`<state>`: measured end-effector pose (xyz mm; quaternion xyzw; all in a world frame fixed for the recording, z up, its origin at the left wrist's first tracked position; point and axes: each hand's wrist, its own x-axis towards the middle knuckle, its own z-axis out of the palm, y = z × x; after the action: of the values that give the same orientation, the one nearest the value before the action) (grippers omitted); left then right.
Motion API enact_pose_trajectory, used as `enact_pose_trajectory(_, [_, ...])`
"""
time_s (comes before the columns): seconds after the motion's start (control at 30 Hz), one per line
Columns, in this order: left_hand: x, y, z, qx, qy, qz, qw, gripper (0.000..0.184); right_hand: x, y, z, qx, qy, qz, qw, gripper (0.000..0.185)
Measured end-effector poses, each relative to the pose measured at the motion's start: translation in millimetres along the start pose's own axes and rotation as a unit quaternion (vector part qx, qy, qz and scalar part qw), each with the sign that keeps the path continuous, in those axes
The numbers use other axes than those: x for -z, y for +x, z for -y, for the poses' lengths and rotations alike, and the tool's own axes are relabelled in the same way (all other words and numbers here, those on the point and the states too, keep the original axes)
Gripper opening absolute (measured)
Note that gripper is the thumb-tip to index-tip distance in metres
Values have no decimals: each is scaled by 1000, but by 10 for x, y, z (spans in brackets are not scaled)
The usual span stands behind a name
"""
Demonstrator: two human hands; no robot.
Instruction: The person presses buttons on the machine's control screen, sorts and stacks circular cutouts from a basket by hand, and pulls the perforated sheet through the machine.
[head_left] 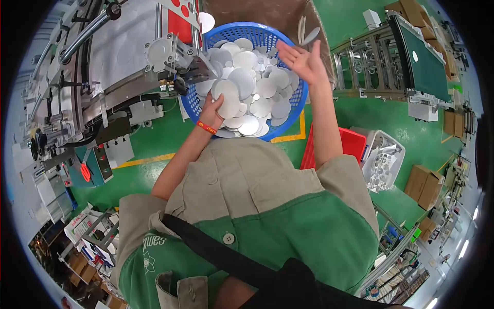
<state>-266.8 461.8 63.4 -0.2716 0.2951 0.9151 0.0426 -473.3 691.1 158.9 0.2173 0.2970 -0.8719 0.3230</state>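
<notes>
A blue plastic basket (301, 110) in front of me is heaped with round, flat, whitish discs (244, 82) of several sizes. My left hand (211, 109), with a red band at the wrist, is at the basket's near left side, its thumb over the edge of a large pale disc (226, 100). Its other fingers are mostly hidden. My right hand (304, 63) is raised over the basket's far right rim, palm up, fingers stretched out and holding nothing. Just beyond its fingertips, a few thin discs (311, 36) are in the air, in front of a large brown box (257, 11).
At the left stands a metal machine (123, 51) reaching close to the basket. Low on the right are a red crate (352, 141) and a pale bin (396, 165) with scrap sheets. A green-belted conveyor (419, 62) and cardboard boxes (424, 186) stand farther right.
</notes>
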Motion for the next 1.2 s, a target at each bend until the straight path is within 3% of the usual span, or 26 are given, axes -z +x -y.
enact_pose_trajectory(0.03, [-24, -6, -9, -5, 7, -5, 1000, 49, -12, 29, -91, 14, -90, -47, 995, 83])
enact_pose_trajectory(0.07, [-46, -10, -15, -11, 14, -11, 1000, 48, 121, 111, -239, 50, -271, 0, 961, 79])
enact_pose_trajectory(0.1, [-72, -24, -35, -15, 34, -10, 999, 49, 260, 164, -398, 82, -442, 45, 892, 75])
enact_pose_trajectory(0.13, [-76, -34, -51, -19, 45, 3, 999, 49, 283, 102, -515, 65, -510, 121, 849, 65])
enact_pose_trajectory(0.17, [-76, -50, -60, -22, 56, 15, 998, 49, 308, 86, -641, 3, -488, 142, 861, 55])
enact_pose_trajectory(0.23, [-78, -50, -25, -41, 93, -1, 995, 50, 204, -14, -806, -14, -580, 171, 796, 44])
enact_pose_trajectory(0.3, [-67, -45, 10, -76, 154, -27, 985, 52, 393, 125, -899, 69, -593, 149, 788, 37])
enact_pose_trajectory(0.33, [138, 60, 59, -149, 279, -56, 947, 52, 429, 139, -924, 183, -610, 82, 767, 33])
enact_pose_trajectory(0.4, [288, 123, 55, -311, 457, -86, 829, 54, 380, 46, -812, 175, -592, 51, 785, 31])
enact_pose_trajectory(0.47, [72, -26, -51, -320, 517, -49, 792, 57, 474, 82, -852, 162, -592, 57, 787, 30])
enact_pose_trajectory(0.5, [59, -6, 2, -331, 516, -43, 789, 48, 472, 68, -906, 181, -564, 76, 802, 32])
enact_pose_trajectory(0.57, [91, 30, -16, -102, 481, 19, 871, 34, 478, 27, -981, 174, -527, 67, 829, 40])
enact_pose_trajectory(0.6, [-6, 30, 21, -140, 398, 27, 906, 27, 453, -4, -995, 179, -530, 67, 826, 41])
enact_pose_trajectory(0.67, [-54, 59, 11, -118, 335, 44, 934, 26, 387, -66, -1094, 175, -495, 44, 850, 42])
enact_pose_trajectory(0.7, [-136, 41, 44, -127, 306, 6, 944, 23, 493, 9, -1139, 174, -515, 53, 838, 41])
enact_pose_trajectory(0.77, [-128, 70, 70, -127, 447, 21, 885, 24, 560, 66, -1286, 203, -487, 61, 847, 36])
enact_pose_trajectory(0.83, [-121, 89, 76, -137, 461, 19, 877, 27, 469, 69, -1340, 237, -447, 68, 860, 33])
enact_pose_trajectory(0.9, [-98, 96, 67, -185, 549, -23, 815, 28, 533, 135, -1316, 271, -379, 60, 883, 28])
enact_pose_trajectory(0.93, [-200, 7, 18, -261, 616, -66, 740, 26, 558, 157, -1219, 246, -332, 41, 910, 25])
enact_pose_trajectory(0.97, [-232, -24, -29, -260, 617, -66, 740, 26, 592, 168, -1122, 220, -283, 22, 933, 21])
enact_pose_trajectory(1.0, [-247, -45, -76, -281, 677, -66, 677, 25, 644, 179, -1042, 215, -263, 12, 940, 16])
enact_pose_trajectory(1.03, [-250, -60, -106, -301, 732, -65, 608, 23, 733, 240, -1015, 247, -341, 36, 906, 17])
enact_pose_trajectory(1.07, [-259, -67, -125, -282, 739, -44, 610, 22, 816, 300, -1021, 278, -416, 59, 864, 20])
enact_pose_trajectory(1.1, [-255, -56, -109, -282, 740, -43, 610, 22, 809, 311, -1091, 289, -467, 93, 830, 39])
enact_pose_trajectory(1.13, [-245, -47, -77, -286, 725, -37, 626, 22, 696, 219, -1161, 241, -492, 119, 828, 59])
enact_pose_trajectory(1.2, [-272, -49, -43, -291, 704, -36, 647, 23, 639, 194, -1206, 111, -553, 162, 809, 61])
